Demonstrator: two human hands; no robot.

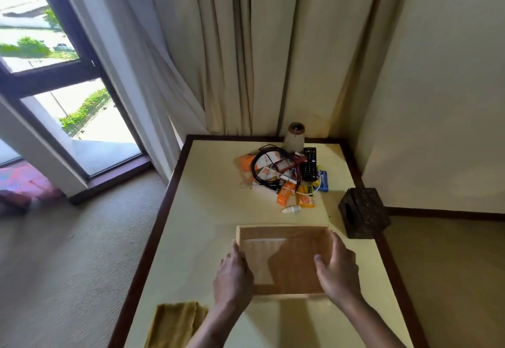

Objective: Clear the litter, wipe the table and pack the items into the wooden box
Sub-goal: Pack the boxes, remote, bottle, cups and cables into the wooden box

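Note:
A shallow wooden box (284, 231), nothing inside it, sits on the cream table (213, 211) in front of me. My left hand (232, 274) grips its left wall and my right hand (337, 268) grips its right wall, thumb inside. Beyond the box lies a heap of items and litter (284, 181): a coiled black cable (262, 167), a black remote (309, 164), orange and yellow packets (285, 196), a blue packet (323, 182) and a small white bottle (291, 209). A folded yellow cloth (176, 323) lies at the near left of the table.
A dark carved wooden tissue box (363, 212) stands at the table's right edge. A small lamp or vase (294, 136) is at the back by the curtains (246, 47). A wall is to the right, carpet and a window to the left.

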